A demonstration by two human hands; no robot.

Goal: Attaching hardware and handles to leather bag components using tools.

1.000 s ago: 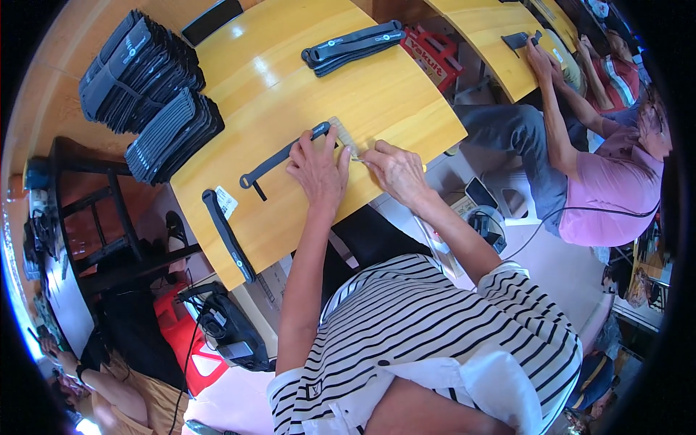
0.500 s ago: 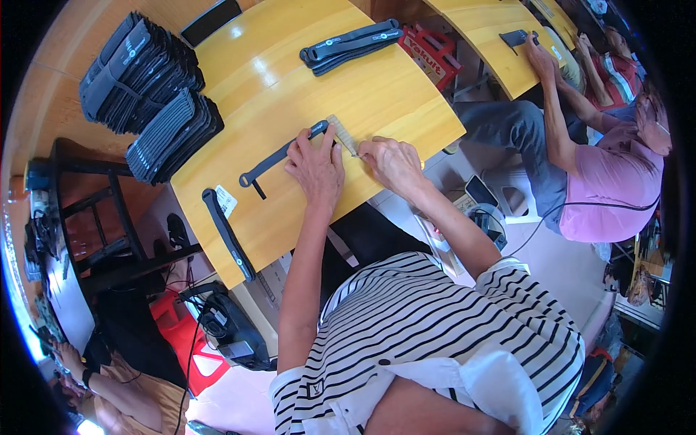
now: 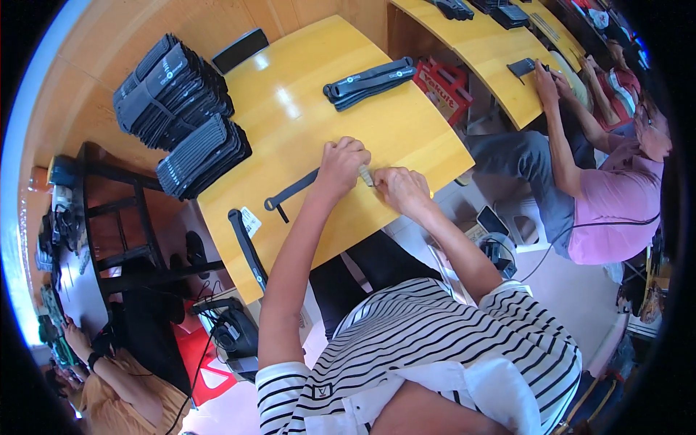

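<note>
My left hand is closed, its fingers bent over the far end of a narrow beige strip. At the strip's near end, the fingertips of my right hand are pinched together; what they grip is too small to make out. A black strap with a ring-shaped end lies on the table, its far part hidden behind my left hand. Left of it rests another black strap, beside a white printed label sheet.
Stacks of black straps stand at the table's far left, near a dark flat device. A folded bundle of black straps lies at the back right. Beyond the yellow table are a red crate and a seated co-worker.
My left hand has lifted off the black strap, and its fingers have curled over the beige strip. My right hand stays at the strip's near end. The whole view has shifted slightly.
</note>
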